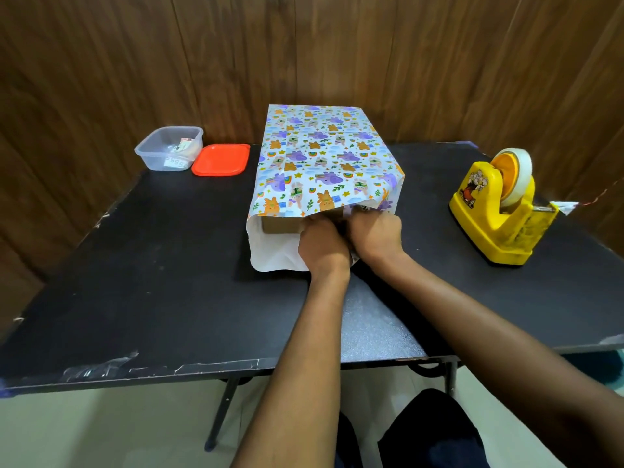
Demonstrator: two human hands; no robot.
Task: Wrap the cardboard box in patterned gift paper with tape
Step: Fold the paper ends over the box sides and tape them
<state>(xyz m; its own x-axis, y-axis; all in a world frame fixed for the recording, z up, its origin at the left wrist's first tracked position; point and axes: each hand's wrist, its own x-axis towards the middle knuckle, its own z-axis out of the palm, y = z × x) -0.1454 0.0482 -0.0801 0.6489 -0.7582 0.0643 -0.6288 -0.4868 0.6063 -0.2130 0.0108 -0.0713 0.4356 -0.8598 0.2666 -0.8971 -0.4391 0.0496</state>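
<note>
nearest, the left hand (pixel 322 246) and right hand (pixel 375 235) are meeting side by side at the open near end of the gift paper (pixel 324 157), probably so the loose overhang can be folded down over the box end. the right hand's fingers are curling at the patterned top edge and seem to be gripping it. the left hand's fingers are tucking out of sight below that edge, so i cannot tell what they are holding. the cardboard box (pixel 280 225) is lying inside the paper sleeve mid-table (pixel 152 265), with one brown corner showing. to the right, the yellow tape dispenser (pixel 499 214) is standing within reach, likely for sealing the fold. farther back on the left, a clear tub (pixel 169 148) is holding what look like small paper slips, and its red lid (pixel 221 160) is lying flat just beside it.
</note>
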